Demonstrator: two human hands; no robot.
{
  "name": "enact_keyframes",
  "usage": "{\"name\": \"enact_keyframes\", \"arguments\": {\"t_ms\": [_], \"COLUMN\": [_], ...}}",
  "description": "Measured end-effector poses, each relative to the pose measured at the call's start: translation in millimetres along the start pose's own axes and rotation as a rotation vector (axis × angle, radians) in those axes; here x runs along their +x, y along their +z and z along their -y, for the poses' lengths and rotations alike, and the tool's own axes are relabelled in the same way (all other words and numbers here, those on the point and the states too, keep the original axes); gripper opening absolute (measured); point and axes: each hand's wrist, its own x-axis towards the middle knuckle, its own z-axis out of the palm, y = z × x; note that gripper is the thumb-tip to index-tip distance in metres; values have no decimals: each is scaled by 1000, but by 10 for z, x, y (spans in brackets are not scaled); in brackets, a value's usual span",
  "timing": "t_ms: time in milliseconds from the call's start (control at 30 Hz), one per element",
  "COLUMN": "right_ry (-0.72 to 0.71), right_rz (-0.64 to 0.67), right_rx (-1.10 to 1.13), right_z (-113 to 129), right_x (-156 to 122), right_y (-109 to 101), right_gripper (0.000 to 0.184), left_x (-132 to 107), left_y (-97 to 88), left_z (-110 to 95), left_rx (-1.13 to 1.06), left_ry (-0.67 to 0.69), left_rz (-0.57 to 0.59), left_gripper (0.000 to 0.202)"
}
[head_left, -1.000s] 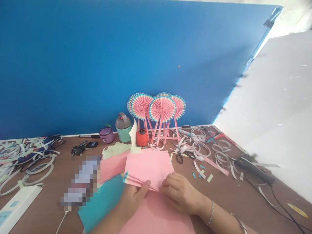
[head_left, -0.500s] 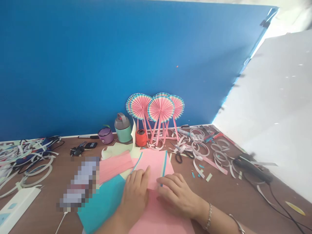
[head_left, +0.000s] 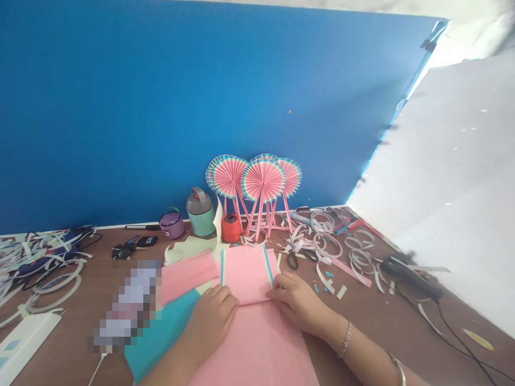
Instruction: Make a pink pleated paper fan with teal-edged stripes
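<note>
- Apparently at the folding stage, working along the near edge of the folded paper, taken here as the clock's centre; calling, by judgement, for even pressure at both corners to keep the crease straight.
- At 8 o'clock, left hand: fingers bent over the near left corner, apparently holding it down; cannot tell how firmly.
- At the centre, in front of the body: flat and pink, roughly four-sided, with a blue stripe down the 9 o'clock side and another down the 3 o'clock side, and a narrow layered edge at 6 o'clock; lying over a larger pink sheet.
- At 4 o'clock, right hand: fingers curled, fingertips at the near right corner, seemingly pinching it.
</note>
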Motion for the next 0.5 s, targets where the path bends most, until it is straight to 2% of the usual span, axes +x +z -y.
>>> {"name": "enact_keyframes", "arguments": {"t_ms": [133,300,500], "right_ry": [-15,142,213], "right_rz": [71,43,37], "right_rx": [92,305,361], "right_z": [20,-6,2], "right_x": [-19,5,26], "right_y": [-65,-78,-75], "right_gripper": [26,19,18], "left_x": [-31,5,33], "left_y": [-82,-243,-261], "left_z": [27,-4,-7], "left_rx": [-83,-246,-306], "left_ry": [-5,-208,-274], "left_rz": [54,120,109], "left_gripper": [24,18,20]}}
